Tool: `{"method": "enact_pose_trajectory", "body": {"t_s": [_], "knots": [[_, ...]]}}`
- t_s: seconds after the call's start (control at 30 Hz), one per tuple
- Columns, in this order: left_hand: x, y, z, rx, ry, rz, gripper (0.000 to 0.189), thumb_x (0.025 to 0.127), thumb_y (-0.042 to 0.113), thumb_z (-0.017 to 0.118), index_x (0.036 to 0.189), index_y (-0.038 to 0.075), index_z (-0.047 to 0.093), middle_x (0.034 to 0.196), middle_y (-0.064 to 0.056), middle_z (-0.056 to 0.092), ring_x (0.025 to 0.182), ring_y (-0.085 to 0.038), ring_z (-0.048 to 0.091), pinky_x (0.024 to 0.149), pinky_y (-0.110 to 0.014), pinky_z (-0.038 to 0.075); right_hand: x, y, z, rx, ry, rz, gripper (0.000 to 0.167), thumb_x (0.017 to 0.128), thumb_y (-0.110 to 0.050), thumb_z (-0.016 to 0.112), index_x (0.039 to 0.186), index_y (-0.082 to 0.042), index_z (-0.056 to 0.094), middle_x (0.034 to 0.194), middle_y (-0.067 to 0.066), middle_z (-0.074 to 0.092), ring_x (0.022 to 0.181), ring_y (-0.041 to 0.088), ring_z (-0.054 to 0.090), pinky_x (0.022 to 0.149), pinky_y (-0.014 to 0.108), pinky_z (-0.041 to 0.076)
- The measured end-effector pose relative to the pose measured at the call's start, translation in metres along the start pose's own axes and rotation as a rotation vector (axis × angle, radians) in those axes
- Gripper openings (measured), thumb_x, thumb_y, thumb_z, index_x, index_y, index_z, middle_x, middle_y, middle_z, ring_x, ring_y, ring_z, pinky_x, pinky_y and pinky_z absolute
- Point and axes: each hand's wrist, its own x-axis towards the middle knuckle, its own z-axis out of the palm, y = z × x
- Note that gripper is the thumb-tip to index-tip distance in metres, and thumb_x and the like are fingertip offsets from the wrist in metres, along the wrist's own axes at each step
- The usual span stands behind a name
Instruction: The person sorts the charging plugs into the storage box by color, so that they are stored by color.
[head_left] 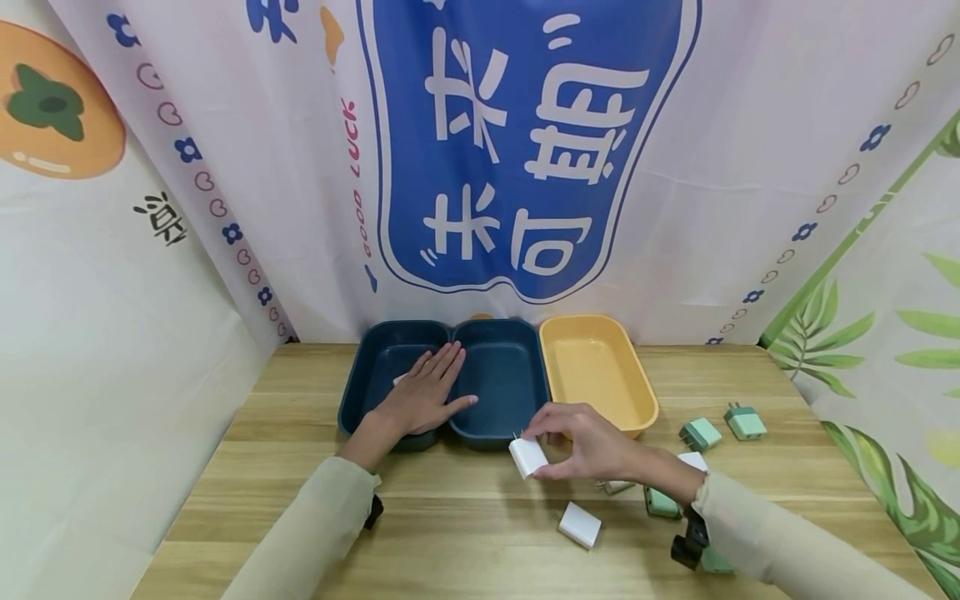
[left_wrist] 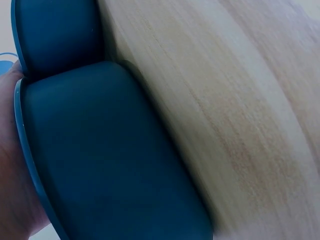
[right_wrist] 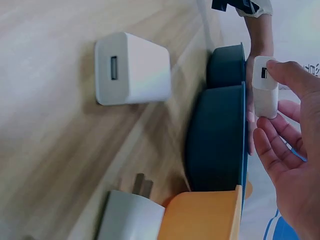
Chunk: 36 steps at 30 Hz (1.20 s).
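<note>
My right hand (head_left: 588,442) pinches a white USB wall charger (head_left: 528,457) between thumb and fingers, above the table in front of the middle bin. In the right wrist view the held charger (right_wrist: 265,89) shows its USB port. My left hand (head_left: 423,396) lies with fingers stretched out over the left dark blue bin (head_left: 347,408), fingertips by the rim shared with the middle dark blue bin (head_left: 498,429). A small pale thing (head_left: 398,379) peeks out beside that hand, mostly hidden. Another white charger (head_left: 580,526) lies on the table near my right hand.
A yellow bin (head_left: 600,375) stands right of the blue ones, against the printed curtain (head_left: 750,167). Green chargers (head_left: 746,422) and white ones lie on the wooden table (head_left: 450,542) to the right, some partly hidden under my right forearm.
</note>
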Motion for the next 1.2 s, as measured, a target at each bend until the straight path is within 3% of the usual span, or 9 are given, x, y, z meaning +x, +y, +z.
{"method": "enact_pose_trajectory", "body": {"t_s": [0.13, 0.37, 0.7, 1.2], "knots": [[0.001, -0.002, 0.003, 0.009, -0.005, -0.005, 0.094, 0.107, 0.071, 0.032, 0.170, 0.006, 0.011, 0.179, -0.011, 0.003, 0.165, -0.028, 0.003, 0.133, -0.051, 0.007, 0.006, 0.002, -0.004, -0.013, 0.007, 0.010, 0.043, 0.076, -0.020, 0.097, 0.114, -0.009, 0.080, 0.109, 0.001, 0.074, 0.084, 0.005, 0.062, 0.066, 0.024, 0.059], [0.002, -0.003, 0.006, 0.009, -0.012, -0.012, 0.094, 0.107, 0.072, 0.032, 0.171, 0.008, 0.008, 0.179, -0.008, 0.001, 0.165, -0.026, 0.001, 0.133, -0.049, 0.008, 0.018, 0.007, -0.010, -0.027, 0.012, 0.043, 0.042, 0.078, -0.023, 0.096, 0.115, -0.009, 0.080, 0.111, 0.002, 0.075, 0.087, 0.018, 0.069, 0.073, 0.033, 0.064], [0.000, -0.002, 0.004, 0.001, -0.009, -0.015, 0.093, 0.107, 0.071, 0.032, 0.171, 0.007, 0.010, 0.179, -0.009, 0.002, 0.165, -0.027, 0.002, 0.133, -0.051, 0.011, 0.034, 0.018, -0.017, -0.025, -0.002, 0.115, 0.039, 0.086, -0.028, 0.091, 0.118, -0.009, 0.080, 0.115, 0.003, 0.075, 0.094, 0.019, 0.069, 0.081, 0.037, 0.065], [0.001, 0.000, 0.002, -0.004, -0.021, -0.021, 0.093, 0.107, 0.071, 0.033, 0.171, 0.009, 0.006, 0.179, -0.009, 0.001, 0.165, -0.027, 0.001, 0.133, -0.050, 0.008, 0.051, 0.038, -0.018, -0.044, 0.022, 0.221, 0.040, 0.082, -0.026, 0.094, 0.115, -0.008, 0.081, 0.113, 0.006, 0.076, 0.093, 0.023, 0.070, 0.082, 0.035, 0.064]]}}
